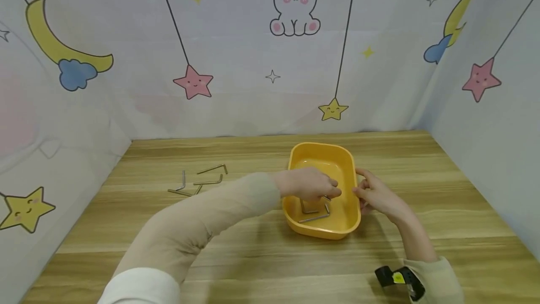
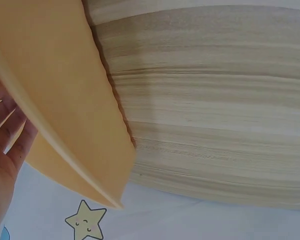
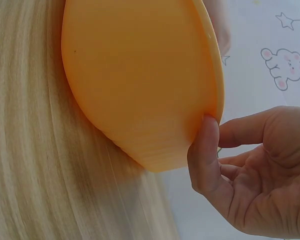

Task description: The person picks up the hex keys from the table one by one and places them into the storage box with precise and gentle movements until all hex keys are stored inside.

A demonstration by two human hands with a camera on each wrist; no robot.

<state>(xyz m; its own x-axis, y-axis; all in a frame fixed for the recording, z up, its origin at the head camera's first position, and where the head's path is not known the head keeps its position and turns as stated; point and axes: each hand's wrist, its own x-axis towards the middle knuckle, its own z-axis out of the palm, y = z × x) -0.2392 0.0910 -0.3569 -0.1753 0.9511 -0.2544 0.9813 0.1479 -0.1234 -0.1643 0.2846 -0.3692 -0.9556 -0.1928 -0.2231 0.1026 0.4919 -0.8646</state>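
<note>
A yellow plastic tray (image 1: pixel 322 234) stands on the table. My left hand (image 1: pixel 310 184) reaches over its left rim, fingers bent downward inside it. Two hex keys (image 1: pixel 314 218) lie on the tray's floor, and a bit of metal shows right under the left fingertips; whether they hold it is hidden. In the left wrist view the tray's wall covers part of the left hand (image 2: pixel 7 135). My right hand (image 1: pixel 377 196) holds the tray's right rim; the right wrist view has this hand (image 3: pixel 255 175) pinching the rim between thumb and finger.
Several more hex keys (image 1: pixel 207 183) lie loosely together on the wooden table (image 1: pixel 253 266), left of the tray. Behind and at both sides hangs a pale cloth (image 1: pixel 244 50) printed with stars, moons and a rabbit. A black strap (image 1: pixel 396 277) sits at the right wrist.
</note>
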